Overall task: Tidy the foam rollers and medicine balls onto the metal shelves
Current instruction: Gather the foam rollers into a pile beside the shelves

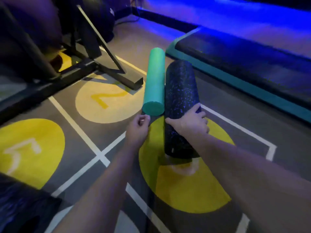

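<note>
Right hand is clasping the black roller; left hand, loosely curled and empty, should be closing round the green roller.

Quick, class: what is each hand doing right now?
Left hand: fingers curled, holding nothing, just short of the green roller.
Right hand: gripping the black speckled roller.

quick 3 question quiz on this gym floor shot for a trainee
1. True or false: the right hand rests on the black roller.
2. What colour is the roller just ahead of the left hand?
3. The two rollers lie: A) side by side, B) crossed, C) far apart.

Key: 1 true; 2 green; 3 A.
</note>
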Demonstrator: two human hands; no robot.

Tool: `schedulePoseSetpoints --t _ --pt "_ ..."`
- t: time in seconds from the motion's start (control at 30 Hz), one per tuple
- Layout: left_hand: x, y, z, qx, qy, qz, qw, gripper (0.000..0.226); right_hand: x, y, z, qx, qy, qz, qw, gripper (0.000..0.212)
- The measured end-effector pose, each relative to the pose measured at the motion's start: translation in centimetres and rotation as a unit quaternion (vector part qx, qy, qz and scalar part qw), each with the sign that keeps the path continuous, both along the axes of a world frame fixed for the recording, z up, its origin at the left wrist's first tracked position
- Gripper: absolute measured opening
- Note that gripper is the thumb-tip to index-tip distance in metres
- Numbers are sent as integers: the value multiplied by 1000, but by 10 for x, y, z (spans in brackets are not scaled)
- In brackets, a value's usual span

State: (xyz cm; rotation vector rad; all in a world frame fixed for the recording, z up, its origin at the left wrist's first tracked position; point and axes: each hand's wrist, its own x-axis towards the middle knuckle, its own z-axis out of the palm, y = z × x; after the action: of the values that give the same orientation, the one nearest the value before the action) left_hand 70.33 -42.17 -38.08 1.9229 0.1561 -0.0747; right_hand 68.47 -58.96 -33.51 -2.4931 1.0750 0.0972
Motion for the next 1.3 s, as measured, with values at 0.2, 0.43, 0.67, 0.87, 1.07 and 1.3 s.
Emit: schedulePoseSetpoints --t 0.2,0.43,0.67,0.87,1.07,1.3 --pt "30 -31 56 267 30 -60 961 34 -3 -7 -2 22 -8 13 1000 144" --pt "43 -77 88 421 85 -113 896 42 -4 -21 7 105 15 26 994 155" --pt "53 -77 102 425 55 -117 896 48 -23 -73 7 213 -8 -3 977 152" --pt "79 -82 64 427 46 -31 903 76 -47 -92 -11 283 -42 -63 956 157" --pt "126 -93 30 340 86 -58 935 121 -66 -100 -8 329 -92 -77 937 145" --pt "130 -86 -4 241 249 -65 936 132 -106 -85 25 155 62 -32 985 159"
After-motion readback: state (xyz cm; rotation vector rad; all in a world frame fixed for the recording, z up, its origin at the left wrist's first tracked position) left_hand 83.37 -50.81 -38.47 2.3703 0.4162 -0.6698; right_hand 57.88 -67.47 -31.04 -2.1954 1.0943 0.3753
